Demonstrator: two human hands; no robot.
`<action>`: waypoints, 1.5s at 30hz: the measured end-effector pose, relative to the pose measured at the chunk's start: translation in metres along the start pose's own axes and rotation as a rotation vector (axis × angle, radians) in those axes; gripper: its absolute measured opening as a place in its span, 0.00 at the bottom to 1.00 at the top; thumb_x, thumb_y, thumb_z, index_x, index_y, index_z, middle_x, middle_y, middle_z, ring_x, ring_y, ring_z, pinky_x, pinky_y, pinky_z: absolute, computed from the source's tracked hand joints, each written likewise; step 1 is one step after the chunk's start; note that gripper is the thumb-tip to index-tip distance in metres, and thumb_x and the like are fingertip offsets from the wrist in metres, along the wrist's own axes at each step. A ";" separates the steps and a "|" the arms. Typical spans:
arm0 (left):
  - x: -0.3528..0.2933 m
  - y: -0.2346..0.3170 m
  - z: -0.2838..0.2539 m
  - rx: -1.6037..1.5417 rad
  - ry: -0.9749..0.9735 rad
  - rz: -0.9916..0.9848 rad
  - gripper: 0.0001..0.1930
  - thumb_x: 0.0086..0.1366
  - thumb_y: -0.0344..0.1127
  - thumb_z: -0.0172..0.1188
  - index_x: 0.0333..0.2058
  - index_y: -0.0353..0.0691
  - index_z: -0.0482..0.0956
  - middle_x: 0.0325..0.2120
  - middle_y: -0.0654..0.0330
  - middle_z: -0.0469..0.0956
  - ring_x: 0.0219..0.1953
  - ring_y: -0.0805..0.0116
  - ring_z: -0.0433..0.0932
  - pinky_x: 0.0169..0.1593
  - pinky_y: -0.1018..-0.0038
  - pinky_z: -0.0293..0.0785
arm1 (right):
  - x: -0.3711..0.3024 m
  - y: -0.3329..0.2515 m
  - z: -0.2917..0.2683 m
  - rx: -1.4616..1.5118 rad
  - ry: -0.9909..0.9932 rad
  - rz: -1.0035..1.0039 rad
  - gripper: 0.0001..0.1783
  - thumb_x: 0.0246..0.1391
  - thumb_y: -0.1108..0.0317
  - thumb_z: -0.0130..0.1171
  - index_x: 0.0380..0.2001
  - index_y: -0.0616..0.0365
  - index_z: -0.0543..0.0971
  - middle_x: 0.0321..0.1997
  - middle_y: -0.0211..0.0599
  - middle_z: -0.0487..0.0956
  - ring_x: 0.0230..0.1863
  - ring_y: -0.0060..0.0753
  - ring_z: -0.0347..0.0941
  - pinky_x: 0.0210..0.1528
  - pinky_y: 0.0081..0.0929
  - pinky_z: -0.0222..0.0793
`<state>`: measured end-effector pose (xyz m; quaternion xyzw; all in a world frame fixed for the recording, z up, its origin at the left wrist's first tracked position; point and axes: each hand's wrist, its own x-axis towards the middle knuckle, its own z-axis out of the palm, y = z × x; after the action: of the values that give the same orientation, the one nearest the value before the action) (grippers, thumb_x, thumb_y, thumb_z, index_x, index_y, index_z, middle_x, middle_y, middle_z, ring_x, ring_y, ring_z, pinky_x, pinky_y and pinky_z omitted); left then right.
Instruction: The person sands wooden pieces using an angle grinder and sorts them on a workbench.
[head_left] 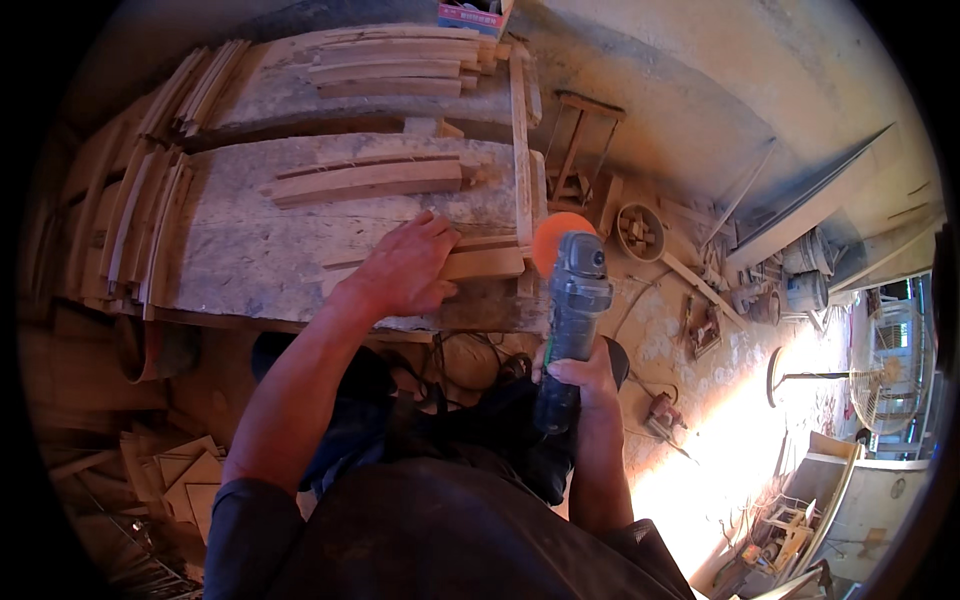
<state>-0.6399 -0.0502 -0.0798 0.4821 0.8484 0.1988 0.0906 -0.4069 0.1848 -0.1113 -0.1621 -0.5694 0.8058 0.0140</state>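
Observation:
My right hand is wrapped round the body of a dark grey angle grinder, held upright off the bench's right end. Its orange disc is close to the end of a wooden piece; I cannot tell if they touch. My left hand grips that piece against the wooden workbench, fingers over its far side and thumb at the near side. A second slim strip lies along it, partly under the hand. Farther back lie curved wooden pieces, side by side.
More curved pieces lie on the far bench, and stacked boards stand at the left. An upright batten borders the bench's right end. On the floor are a bucket of offcuts, a power tool and a standing fan.

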 end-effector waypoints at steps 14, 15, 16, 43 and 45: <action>-0.009 -0.012 0.005 0.162 0.353 -0.188 0.21 0.70 0.46 0.63 0.55 0.38 0.78 0.48 0.49 0.81 0.55 0.46 0.78 0.60 0.51 0.72 | -0.030 0.011 -0.016 0.175 0.013 -0.113 0.35 0.40 0.68 0.73 0.54 0.67 0.72 0.34 0.51 0.84 0.30 0.47 0.83 0.37 0.41 0.82; -0.012 -0.010 0.006 0.165 0.374 -0.164 0.22 0.70 0.46 0.64 0.55 0.38 0.78 0.49 0.49 0.81 0.55 0.46 0.77 0.60 0.51 0.71 | -0.028 0.010 -0.012 0.193 0.002 -0.113 0.36 0.41 0.68 0.74 0.54 0.68 0.72 0.34 0.51 0.84 0.30 0.47 0.84 0.37 0.41 0.82; -0.012 -0.006 0.009 0.168 0.395 -0.141 0.23 0.69 0.45 0.65 0.56 0.37 0.77 0.49 0.49 0.80 0.56 0.47 0.77 0.61 0.51 0.71 | -0.030 0.005 -0.009 0.233 0.014 -0.106 0.36 0.41 0.68 0.73 0.55 0.68 0.72 0.35 0.51 0.84 0.31 0.47 0.84 0.38 0.41 0.82; -0.015 -0.092 -0.032 0.345 0.450 0.059 0.39 0.56 0.38 0.75 0.66 0.41 0.72 0.54 0.47 0.77 0.59 0.48 0.76 0.63 0.51 0.71 | -0.092 -0.005 0.087 0.291 0.350 -0.146 0.32 0.43 0.64 0.69 0.53 0.63 0.72 0.32 0.50 0.81 0.26 0.47 0.81 0.31 0.40 0.84; -0.007 -0.104 -0.048 0.355 0.287 -0.051 0.40 0.55 0.37 0.74 0.67 0.40 0.71 0.55 0.46 0.78 0.59 0.47 0.76 0.64 0.51 0.70 | -0.100 -0.003 0.088 0.257 0.381 -0.147 0.33 0.43 0.63 0.69 0.52 0.63 0.71 0.31 0.49 0.80 0.26 0.46 0.80 0.31 0.39 0.83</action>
<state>-0.7337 -0.1152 -0.0810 0.4358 0.8862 0.1104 -0.1122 -0.3374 0.0853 -0.0576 -0.2661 -0.4594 0.8234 0.2004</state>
